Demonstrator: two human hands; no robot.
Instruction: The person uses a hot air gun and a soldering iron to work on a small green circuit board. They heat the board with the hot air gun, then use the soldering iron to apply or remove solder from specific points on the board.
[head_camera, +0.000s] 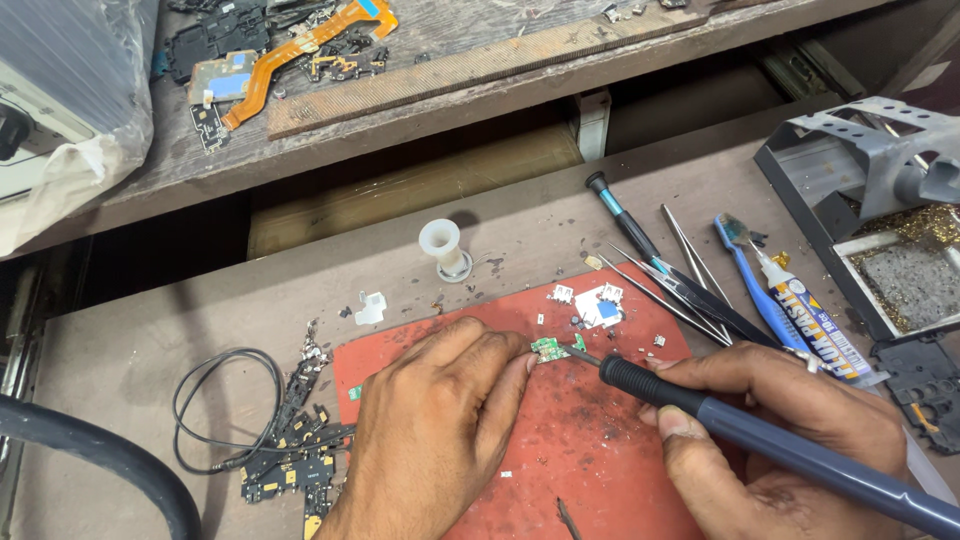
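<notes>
Right hand (790, 440), nearest item, at the table's near edge: grip is closing around a blue-grey soldering iron (760, 435), held pen-fashion, its dark tip (578, 353) touching or just beside a small green circuit board (546, 348).

Left hand (440, 420), beside it: fingertips (515, 368) are pressing the board's left end down, grip shut on the board against a red work mat (600, 440). The board is lying on the mat's far half, between the two hands.

Handling note, as judgement: the work is looking delicate; keeping the board pinned flat, the wrist resting on the mat and the tip steady on one pad only would likely serve best, with fingertips kept off the hot tip.

Left of the mat: broken black phone boards (295, 455) and a looped black cable (225, 405) are lying on the table (120, 360).

Beyond the mat: a white plastic spool (441, 246) is standing upright. To the right, tweezers (690, 280), a teal-necked screwdriver (620, 222), a blue toothbrush (760, 285) and a paste tube (810, 320) are lying close together.

Far right edge: a grey metal stand (870, 150).

Farthest: a wooden shelf (450, 80) is carrying an orange flex cable (300, 50) and dark scrap parts.
</notes>
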